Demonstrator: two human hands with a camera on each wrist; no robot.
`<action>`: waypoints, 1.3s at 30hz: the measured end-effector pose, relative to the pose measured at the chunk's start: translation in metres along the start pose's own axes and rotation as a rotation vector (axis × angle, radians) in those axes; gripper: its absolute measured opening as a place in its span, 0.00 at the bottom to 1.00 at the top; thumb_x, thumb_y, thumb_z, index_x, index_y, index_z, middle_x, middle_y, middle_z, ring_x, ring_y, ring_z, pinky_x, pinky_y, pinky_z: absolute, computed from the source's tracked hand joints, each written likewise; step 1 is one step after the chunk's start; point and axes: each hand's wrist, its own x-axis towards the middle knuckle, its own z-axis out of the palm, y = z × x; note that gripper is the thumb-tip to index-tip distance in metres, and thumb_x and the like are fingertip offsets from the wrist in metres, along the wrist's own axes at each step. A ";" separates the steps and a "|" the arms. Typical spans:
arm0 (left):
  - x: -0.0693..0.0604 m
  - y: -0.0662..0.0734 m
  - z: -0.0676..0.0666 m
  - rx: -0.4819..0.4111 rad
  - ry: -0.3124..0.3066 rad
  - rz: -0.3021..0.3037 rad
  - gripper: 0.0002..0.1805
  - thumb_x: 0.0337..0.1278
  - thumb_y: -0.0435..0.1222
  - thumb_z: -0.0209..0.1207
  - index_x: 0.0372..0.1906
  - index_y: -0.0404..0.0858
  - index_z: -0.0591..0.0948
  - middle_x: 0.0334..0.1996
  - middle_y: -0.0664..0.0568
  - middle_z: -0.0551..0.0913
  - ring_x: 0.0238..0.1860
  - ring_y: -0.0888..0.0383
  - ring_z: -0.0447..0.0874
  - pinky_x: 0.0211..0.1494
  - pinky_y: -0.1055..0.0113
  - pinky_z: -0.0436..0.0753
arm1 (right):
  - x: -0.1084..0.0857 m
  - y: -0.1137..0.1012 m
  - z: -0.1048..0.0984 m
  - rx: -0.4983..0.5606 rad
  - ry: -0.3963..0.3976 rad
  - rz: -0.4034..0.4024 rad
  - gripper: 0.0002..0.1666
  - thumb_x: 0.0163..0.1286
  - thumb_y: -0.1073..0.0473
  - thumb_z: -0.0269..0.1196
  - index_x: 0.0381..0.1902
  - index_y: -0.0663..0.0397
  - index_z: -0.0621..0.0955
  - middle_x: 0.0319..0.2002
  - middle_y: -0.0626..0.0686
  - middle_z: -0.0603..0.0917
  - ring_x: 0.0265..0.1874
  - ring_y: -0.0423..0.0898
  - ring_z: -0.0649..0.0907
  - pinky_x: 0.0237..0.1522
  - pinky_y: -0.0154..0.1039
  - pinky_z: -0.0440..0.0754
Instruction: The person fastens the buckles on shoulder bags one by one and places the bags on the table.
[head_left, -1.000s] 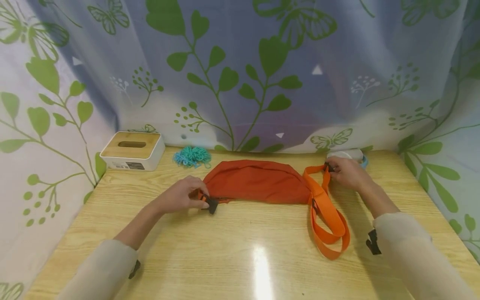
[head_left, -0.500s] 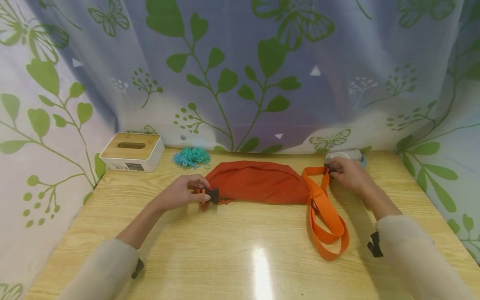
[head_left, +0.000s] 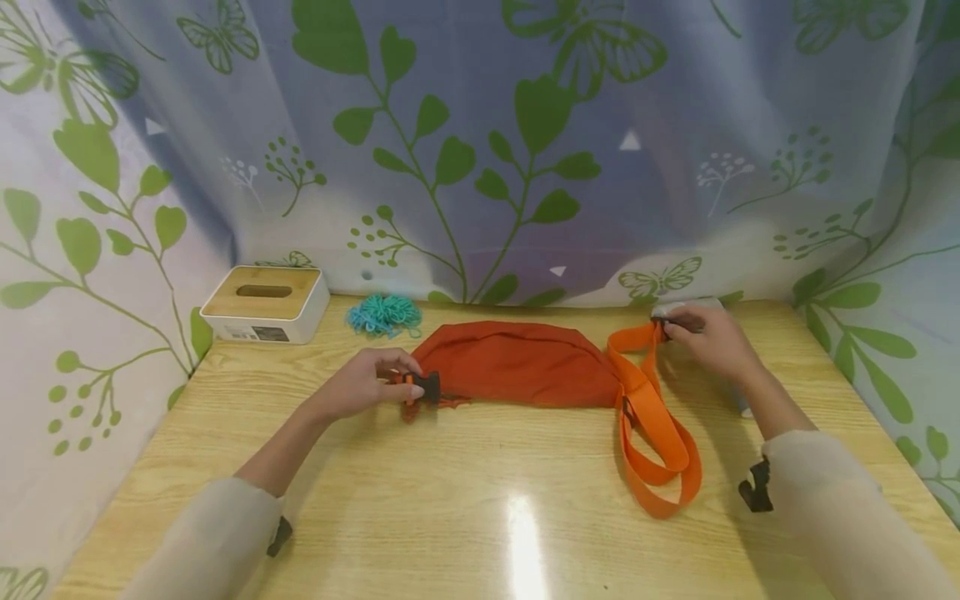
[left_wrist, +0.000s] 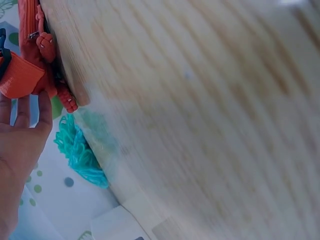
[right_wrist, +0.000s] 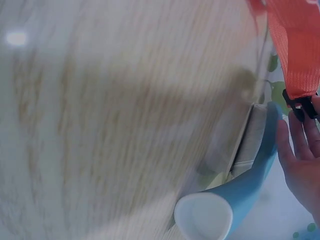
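A red-orange waist bag (head_left: pixel 517 367) lies flat across the table. At its left end my left hand (head_left: pixel 363 385) pinches a black buckle (head_left: pixel 430 387) between thumb and fingers, with its open end pointing right. The left wrist view shows a short orange strap (left_wrist: pixel 22 77) at those fingertips, near a red braided zip pull (left_wrist: pixel 65 97). At the right, my right hand (head_left: pixel 712 340) pinches another black buckle (right_wrist: pixel 300 105) on the long orange strap (head_left: pixel 660 425). That strap falls in a loose loop in front of the bag's right end. Fingers partly cover both buckles.
Behind the left hand lie a bundle of teal yarn (head_left: pixel 384 315) and a white tissue box (head_left: pixel 262 304) with a wooden lid. A light-blue curved, tube-like thing (right_wrist: pixel 245 195) with a white round end is beside the right hand. A patterned curtain (head_left: pixel 480 167) hangs behind.
My left hand has lifted and turned its buckle from pointing down-right to pointing right. My right hand has shifted slightly right and up with its buckle. The bag stays in place.
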 end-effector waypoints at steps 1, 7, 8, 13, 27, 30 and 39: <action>0.000 0.000 0.000 0.001 0.000 0.001 0.08 0.62 0.35 0.69 0.44 0.39 0.85 0.42 0.52 0.85 0.48 0.51 0.81 0.57 0.49 0.77 | 0.000 -0.001 0.000 0.017 0.006 -0.006 0.19 0.78 0.56 0.60 0.57 0.67 0.81 0.53 0.68 0.83 0.52 0.66 0.81 0.47 0.58 0.81; 0.000 0.001 0.000 0.005 0.000 0.000 0.08 0.62 0.35 0.69 0.43 0.39 0.85 0.42 0.52 0.85 0.49 0.51 0.81 0.58 0.49 0.77 | 0.000 -0.008 0.001 0.145 0.005 -0.003 0.21 0.79 0.54 0.59 0.60 0.63 0.81 0.51 0.65 0.85 0.48 0.57 0.85 0.40 0.34 0.84; 0.001 0.001 0.000 0.002 -0.001 -0.002 0.08 0.62 0.35 0.69 0.43 0.39 0.85 0.42 0.51 0.85 0.49 0.51 0.81 0.58 0.49 0.78 | 0.000 -0.009 0.001 0.163 0.006 -0.002 0.21 0.79 0.53 0.59 0.60 0.63 0.81 0.51 0.65 0.85 0.47 0.56 0.85 0.40 0.33 0.84; 0.002 0.000 0.000 -0.013 0.000 -0.007 0.08 0.61 0.35 0.70 0.43 0.38 0.85 0.42 0.51 0.85 0.49 0.50 0.81 0.58 0.49 0.78 | 0.004 -0.011 0.001 0.259 0.003 -0.015 0.19 0.78 0.57 0.61 0.56 0.68 0.81 0.50 0.67 0.83 0.43 0.44 0.86 0.41 0.29 0.83; 0.003 0.004 0.002 -0.012 0.031 -0.023 0.09 0.61 0.36 0.70 0.44 0.39 0.85 0.43 0.51 0.85 0.49 0.50 0.81 0.58 0.48 0.77 | 0.005 -0.035 0.000 0.537 -0.059 0.071 0.26 0.79 0.52 0.58 0.62 0.70 0.73 0.55 0.53 0.77 0.50 0.35 0.81 0.52 0.41 0.83; 0.004 0.004 0.002 -0.007 0.033 -0.028 0.09 0.61 0.36 0.70 0.44 0.39 0.85 0.43 0.51 0.85 0.50 0.50 0.80 0.58 0.49 0.77 | 0.006 -0.039 0.001 0.560 -0.048 0.090 0.28 0.79 0.50 0.58 0.62 0.69 0.72 0.53 0.48 0.77 0.51 0.35 0.80 0.53 0.41 0.82; 0.004 0.004 0.002 0.000 0.030 -0.054 0.10 0.61 0.38 0.70 0.44 0.39 0.85 0.44 0.50 0.84 0.50 0.50 0.81 0.57 0.49 0.79 | 0.009 -0.046 0.002 0.548 -0.039 0.128 0.31 0.78 0.46 0.58 0.65 0.67 0.72 0.52 0.47 0.78 0.51 0.35 0.79 0.52 0.38 0.83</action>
